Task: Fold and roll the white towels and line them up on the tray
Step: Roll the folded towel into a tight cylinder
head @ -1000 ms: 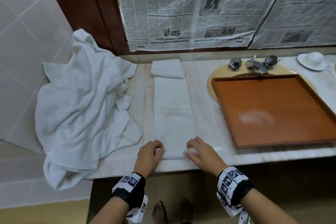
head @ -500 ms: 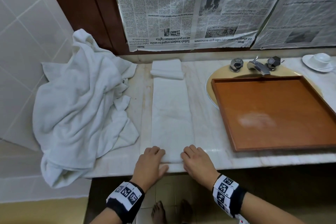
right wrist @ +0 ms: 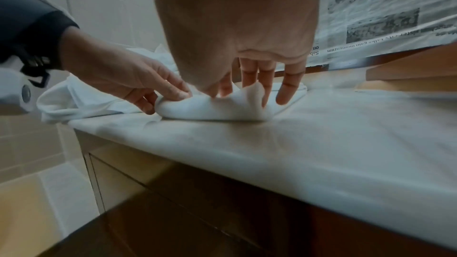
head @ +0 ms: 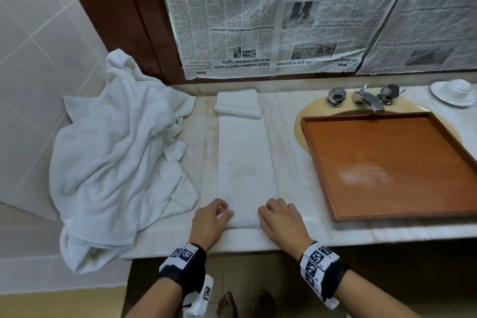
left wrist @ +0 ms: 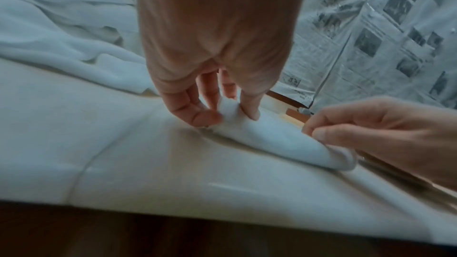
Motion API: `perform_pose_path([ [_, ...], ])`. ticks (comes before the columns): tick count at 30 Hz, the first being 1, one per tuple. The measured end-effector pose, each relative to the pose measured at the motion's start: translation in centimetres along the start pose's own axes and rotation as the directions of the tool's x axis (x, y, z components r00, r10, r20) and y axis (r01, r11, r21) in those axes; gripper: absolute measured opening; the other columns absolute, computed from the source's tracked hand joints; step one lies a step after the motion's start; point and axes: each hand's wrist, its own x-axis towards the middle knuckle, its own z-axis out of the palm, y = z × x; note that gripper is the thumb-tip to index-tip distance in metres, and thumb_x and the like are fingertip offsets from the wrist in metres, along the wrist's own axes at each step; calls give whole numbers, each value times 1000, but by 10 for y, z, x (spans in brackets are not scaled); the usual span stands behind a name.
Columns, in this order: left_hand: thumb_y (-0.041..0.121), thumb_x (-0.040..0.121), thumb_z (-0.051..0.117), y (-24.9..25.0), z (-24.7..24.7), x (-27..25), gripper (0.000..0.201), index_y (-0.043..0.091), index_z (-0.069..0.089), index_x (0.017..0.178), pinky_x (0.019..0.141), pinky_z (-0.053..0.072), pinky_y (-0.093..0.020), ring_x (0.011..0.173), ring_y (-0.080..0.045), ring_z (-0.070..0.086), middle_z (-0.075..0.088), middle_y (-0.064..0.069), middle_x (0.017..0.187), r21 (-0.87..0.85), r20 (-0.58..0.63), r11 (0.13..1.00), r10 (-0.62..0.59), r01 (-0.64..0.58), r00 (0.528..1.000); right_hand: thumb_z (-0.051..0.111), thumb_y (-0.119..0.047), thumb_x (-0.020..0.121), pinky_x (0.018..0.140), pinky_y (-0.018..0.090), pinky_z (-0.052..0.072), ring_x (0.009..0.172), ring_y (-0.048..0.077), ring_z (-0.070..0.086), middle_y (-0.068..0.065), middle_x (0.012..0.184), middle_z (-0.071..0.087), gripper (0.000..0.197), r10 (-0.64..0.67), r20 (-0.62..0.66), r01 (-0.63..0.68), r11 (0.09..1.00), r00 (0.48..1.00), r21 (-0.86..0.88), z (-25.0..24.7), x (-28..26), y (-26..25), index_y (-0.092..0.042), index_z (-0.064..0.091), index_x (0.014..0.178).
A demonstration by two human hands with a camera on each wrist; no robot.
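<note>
**Near end of the folded towel taken up for rolling**

A long folded white towel [head: 245, 162] is laid lengthwise on the marble counter [head: 286, 142], between a heap of loose towels [head: 116, 152] and the wooden tray [head: 387, 162]. Its near end is pinched at the left corner by the left hand [head: 210, 219] and at the right corner by the right hand [head: 278, 218], fingers curled round a first small turn of cloth. The cloth is judged soft, light and limp; it is best held at both near corners at once, so that the roll is kept even and tight. Nothing is held in the tray, which is set over the sink [head: 307, 116]. A smaller folded towel [head: 238, 103] lies at the far end.
</note>
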Motion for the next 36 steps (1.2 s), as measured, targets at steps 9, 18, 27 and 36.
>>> perform_pose_path([
  [9, 40, 94, 57, -9, 19, -10, 13, 31, 64, 99, 59, 49, -34, 89, -20, 53, 54, 11, 106, 359, -41, 874, 365, -327, 930, 52, -30, 93, 84, 31, 42, 106, 18, 50, -2, 113, 55, 29, -9, 57, -3, 979, 998, 206, -2, 6, 6, -16, 66, 115],
  [18, 59, 91, 39, -15, 4, -9, 49, 28, 68, 114, 80, 47, -31, 96, -14, 63, 70, 12, 103, 241, 87, 912, 320, -332, 943, 45, -26, 98, 88, 37, 45, 102, 20, 57, -4, 114, 60, 31, 85, 116, -121, 928, 990, 353, -9, 12, 16, -25, 51, 129],
  [27, 41, 95, 58, -9, 10, 3, 14, 32, 63, 104, 71, 45, -29, 85, -6, 55, 47, 13, 104, 67, -89, 987, 152, -146, 984, 51, -42, 81, 63, 30, 50, 84, 19, 58, -2, 97, 57, 31, -70, -45, 74, 993, 996, 94, 2, 3, 7, -19, 67, 95],
  [36, 55, 87, 55, -23, 20, -13, 41, 32, 65, 120, 73, 52, -34, 100, -17, 58, 59, 9, 112, 302, 49, 869, 397, -393, 916, 52, -34, 97, 94, 33, 41, 113, 20, 51, -1, 119, 59, 33, 66, 124, -108, 921, 990, 374, -12, 15, 13, -16, 61, 124],
])
